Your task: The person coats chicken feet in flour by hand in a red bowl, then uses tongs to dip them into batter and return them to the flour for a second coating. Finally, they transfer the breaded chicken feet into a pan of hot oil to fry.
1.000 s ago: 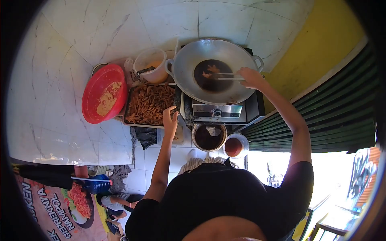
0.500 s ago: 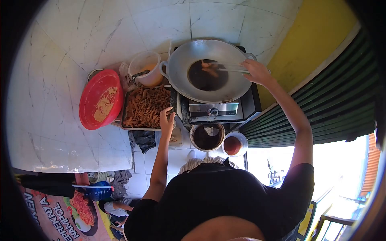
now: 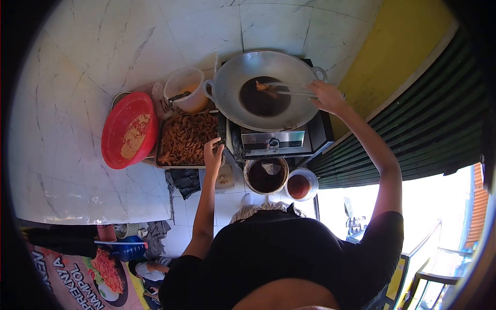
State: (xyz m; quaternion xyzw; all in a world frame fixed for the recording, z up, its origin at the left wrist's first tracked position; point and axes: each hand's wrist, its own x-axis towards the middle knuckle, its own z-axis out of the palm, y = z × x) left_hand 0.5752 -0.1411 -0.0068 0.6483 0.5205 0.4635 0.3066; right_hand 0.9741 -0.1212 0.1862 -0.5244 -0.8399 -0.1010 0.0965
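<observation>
A wide metal wok (image 3: 232, 111) with dark oil (image 3: 263, 106) in its bottom sits on the stove (image 3: 274, 139). My right hand (image 3: 326, 97) is closed around a pair of metal tongs (image 3: 297, 93) at the wok's right rim. The tongs reach over the oil, their tips by a golden-brown fried piece (image 3: 261, 87). My left hand (image 3: 213, 155) has its fingers bent around the right edge of a dark tray (image 3: 222, 126). Many brown fried pieces (image 3: 188, 138) are heaped in that tray.
A red basin (image 3: 111, 132) with pale flour stands left of the tray. Behind the tray is a clear bucket (image 3: 175, 77) with yellowish contents. A dark-filled pot (image 3: 249, 178) and a white bucket (image 3: 310, 195) stand below the stove. Green corrugated shutters (image 3: 408, 129) run along the right.
The tongs and the fried piece have shifted slightly left over the oil, and the tongs look more spread. My left hand has stayed at the tray's edge.
</observation>
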